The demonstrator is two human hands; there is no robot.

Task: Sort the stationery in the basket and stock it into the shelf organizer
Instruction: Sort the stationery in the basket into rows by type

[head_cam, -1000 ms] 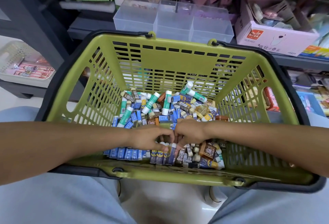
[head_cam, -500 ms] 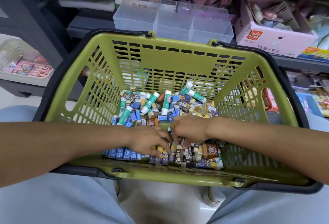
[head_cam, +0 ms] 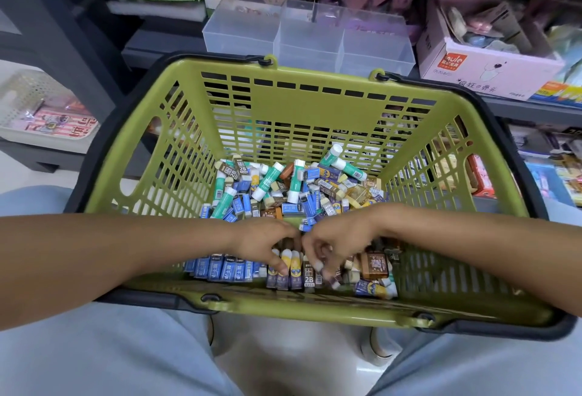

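A green basket [head_cam: 315, 102] rests on my lap, filled with small erasers and green-and-white glue sticks [head_cam: 267, 179]. Along its near wall stands a row of blue erasers [head_cam: 220, 269], then yellow-topped erasers [head_cam: 291, 261] and a 2B eraser [head_cam: 309, 276]. My left hand [head_cam: 261, 243] lies over that row, its fingertips touching the yellow-topped erasers. My right hand [head_cam: 338, 238] meets it from the right, fingers bent down onto the erasers beside the 2B one. Whether it pinches one is hidden. The clear three-compartment organizer [head_cam: 308, 36] stands on the shelf beyond the basket.
A pink-and-white carton [head_cam: 488, 71] of goods sits to the right of the organizer. A white mesh tray [head_cam: 37, 105] lies on a lower shelf at left. Packed stationery fills the shelves behind and to the right. A brown eraser [head_cam: 373, 265] lies by my right wrist.
Both hands have slid slightly toward the near wall of the basket, their fingertips working along the standing row of erasers. The basket has not moved.
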